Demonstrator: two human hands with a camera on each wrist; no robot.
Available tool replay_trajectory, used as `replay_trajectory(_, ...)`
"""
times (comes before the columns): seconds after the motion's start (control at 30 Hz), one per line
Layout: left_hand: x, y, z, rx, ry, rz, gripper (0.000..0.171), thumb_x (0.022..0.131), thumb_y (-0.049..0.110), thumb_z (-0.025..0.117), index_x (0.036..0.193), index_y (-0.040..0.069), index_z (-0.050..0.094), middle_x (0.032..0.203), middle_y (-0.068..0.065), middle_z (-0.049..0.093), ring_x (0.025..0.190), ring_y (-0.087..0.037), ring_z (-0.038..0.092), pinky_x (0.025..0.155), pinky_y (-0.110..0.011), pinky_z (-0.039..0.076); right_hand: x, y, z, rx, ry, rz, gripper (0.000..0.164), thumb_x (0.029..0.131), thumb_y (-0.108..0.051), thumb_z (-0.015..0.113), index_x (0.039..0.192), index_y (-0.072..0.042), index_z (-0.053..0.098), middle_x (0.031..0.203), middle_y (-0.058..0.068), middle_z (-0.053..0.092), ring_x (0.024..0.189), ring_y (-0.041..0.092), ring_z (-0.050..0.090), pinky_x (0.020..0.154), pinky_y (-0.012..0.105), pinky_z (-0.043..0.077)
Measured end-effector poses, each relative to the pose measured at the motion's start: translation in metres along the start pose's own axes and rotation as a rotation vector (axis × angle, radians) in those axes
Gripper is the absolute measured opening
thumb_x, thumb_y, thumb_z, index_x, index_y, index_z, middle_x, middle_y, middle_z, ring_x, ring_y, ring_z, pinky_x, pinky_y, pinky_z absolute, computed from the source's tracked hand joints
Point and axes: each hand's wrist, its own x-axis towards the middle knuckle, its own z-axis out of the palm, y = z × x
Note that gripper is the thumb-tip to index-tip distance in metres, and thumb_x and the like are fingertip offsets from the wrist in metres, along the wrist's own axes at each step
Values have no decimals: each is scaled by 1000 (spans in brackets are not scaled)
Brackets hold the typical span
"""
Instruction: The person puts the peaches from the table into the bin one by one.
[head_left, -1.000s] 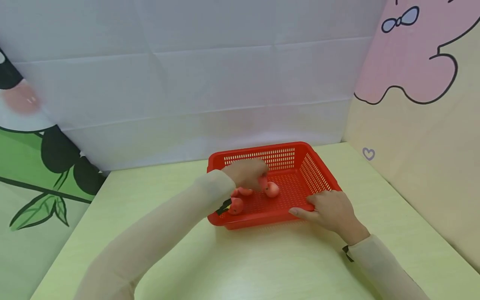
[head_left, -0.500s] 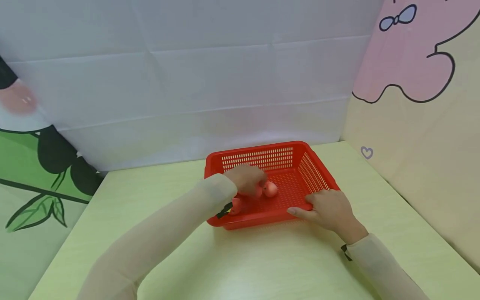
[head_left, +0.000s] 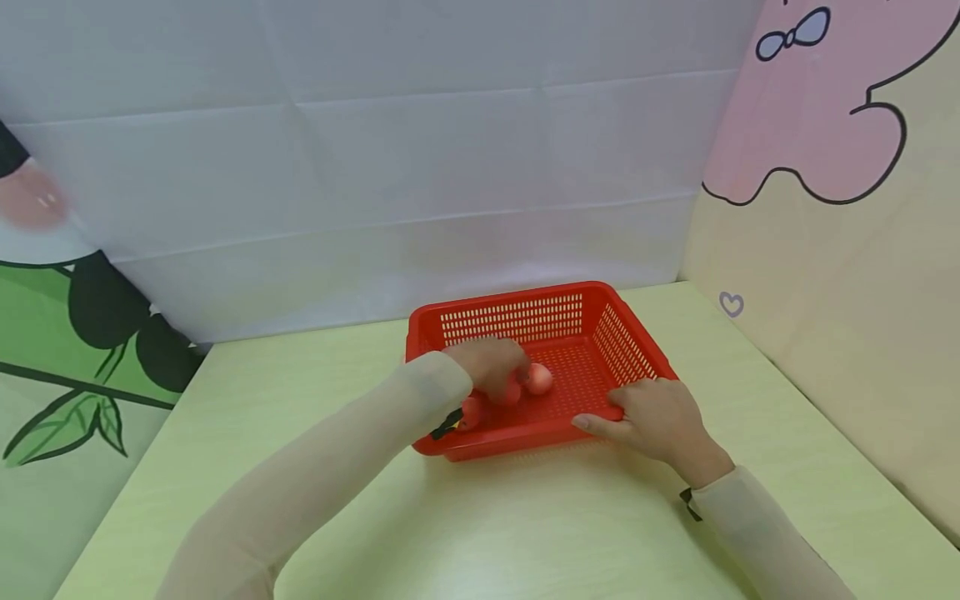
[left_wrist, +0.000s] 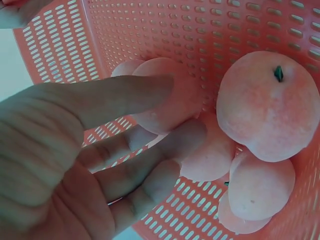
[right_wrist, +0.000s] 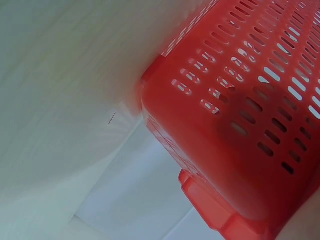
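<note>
A red plastic basket (head_left: 517, 442) with slotted walls stands on the table. My left hand (head_left: 491, 363) reaches down inside it, back of the hand up. In the left wrist view, its thumb and fingers pinch a pink peach (left_wrist: 187, 97) low in the basket. More peaches lie around that one, among them a large peach (left_wrist: 267, 105) with a small green leaf and a smaller peach (left_wrist: 262, 187). A peach (head_left: 539, 379) shows just right of the left hand. My right hand (head_left: 660, 421) grips the basket's front right rim, thumb outstretched along it.
The pale table (head_left: 487, 533) carries the basket toward its back. Behind it hangs a light cloth wall (head_left: 420, 167). A cream wall (head_left: 840, 333) with a pink cartoon figure rises on the right. Another printed panel (head_left: 67, 333) is at the left.
My left hand has lowered slightly into the basket, bringing its peach down beside the others. My right hand keeps its grip on the rim.
</note>
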Motion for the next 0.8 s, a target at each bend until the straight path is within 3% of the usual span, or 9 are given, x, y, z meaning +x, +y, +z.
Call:
replay_trajectory(0.2,-7,0,1,-82,-32,0,32,97,19,79,127,27,75,106,0,68,101,-23,63,82,-41,57,0,0,1,12,-13,9,70,95,-80,54,62,-22,32,57,-13,17,56,5,19,53,28,17)
replay_trajectory(0.43,-6,1,1,-41,-49,-19,37,96,18,81,132,25,74,112,0,68,102,-23,62,79,-38,58,-1,0,0,8,-11,12,70,95,-80,54,63,-22,32,58,-13,17,56,5,19,53,28,17)
replay_trajectory(0.5,-5,2,2,-68,-57,-43,41,95,18,82,134,26,73,114,1,67,105,-23,61,80,-40,59,-1,1,0,5,-11,11,70,95,-81,54,63,-22,32,58,-13,17,56,5,19,53,28,17)
replay_trajectory(0.8,-12,2,3,-355,-68,-223,46,89,14,86,128,34,72,117,-3,65,111,-26,59,80,-44,60,0,1,-1,13,-20,10,69,95,-80,54,63,-23,32,59,-13,16,57,5,18,53,28,16)
